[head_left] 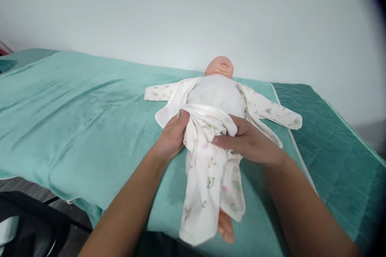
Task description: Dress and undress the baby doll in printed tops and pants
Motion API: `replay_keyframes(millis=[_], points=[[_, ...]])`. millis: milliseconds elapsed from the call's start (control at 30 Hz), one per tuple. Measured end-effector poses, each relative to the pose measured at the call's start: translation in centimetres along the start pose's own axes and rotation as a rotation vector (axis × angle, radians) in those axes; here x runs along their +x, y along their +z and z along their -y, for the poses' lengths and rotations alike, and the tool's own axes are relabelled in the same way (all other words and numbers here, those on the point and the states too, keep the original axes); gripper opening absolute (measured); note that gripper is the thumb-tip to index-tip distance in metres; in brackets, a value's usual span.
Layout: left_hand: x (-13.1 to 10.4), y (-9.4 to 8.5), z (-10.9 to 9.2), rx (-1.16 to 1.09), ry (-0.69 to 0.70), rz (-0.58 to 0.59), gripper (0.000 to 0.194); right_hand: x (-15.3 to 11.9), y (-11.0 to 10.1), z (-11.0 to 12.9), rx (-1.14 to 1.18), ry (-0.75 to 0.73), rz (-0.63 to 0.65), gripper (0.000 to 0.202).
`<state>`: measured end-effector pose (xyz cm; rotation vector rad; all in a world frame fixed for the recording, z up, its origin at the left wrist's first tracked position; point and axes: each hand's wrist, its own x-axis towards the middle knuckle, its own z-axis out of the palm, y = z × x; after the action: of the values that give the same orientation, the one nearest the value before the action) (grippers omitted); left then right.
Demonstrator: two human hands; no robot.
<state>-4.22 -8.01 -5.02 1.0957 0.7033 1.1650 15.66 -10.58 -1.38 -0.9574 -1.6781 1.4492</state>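
Note:
A baby doll (219,65) lies on its back with its head toward the wall. It wears an open white patterned jacket (177,100), sleeves spread to both sides, over a pale grey-white torso (217,90). White printed baby pants (203,184) cover its legs, and one bare foot (226,227) pokes out at the bottom. My left hand (175,132) pinches the pants' waist edge on the left. Over on the right, my right hand (247,138) grips the bunched waist fabric, its thumb on top and fingers partly hidden beneath the cloth.
A light teal blanket (75,116) spreads under the doll, with a darker quilted cover (328,128) at the right. Behind stands a pale wall (150,16). A black chair-like object (27,225) with a white item (8,229) is at lower left.

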Motion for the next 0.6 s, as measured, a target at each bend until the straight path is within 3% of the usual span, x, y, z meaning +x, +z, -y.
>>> replay_keyframes(millis=[100,200,367,600], points=[[0.1,-0.3,-0.3,0.073,0.074,0.193,0.068,0.4,0.9,-0.5,0.04,-0.054,-0.24,0.033],[0.0,-0.3,-0.7,0.109,0.024,0.281,0.072,0.7,1.4,-0.7,0.03,-0.055,-0.315,0.037],[-0.2,0.0,-0.5,-0.022,-0.044,0.2,0.043,0.5,1.2,0.0,0.02,-0.022,-0.233,0.042],[-1.4,0.9,-1.3,-0.125,-0.06,-0.003,0.036,-0.1,0.6,0.6,-0.026,0.089,-0.029,0.033]])
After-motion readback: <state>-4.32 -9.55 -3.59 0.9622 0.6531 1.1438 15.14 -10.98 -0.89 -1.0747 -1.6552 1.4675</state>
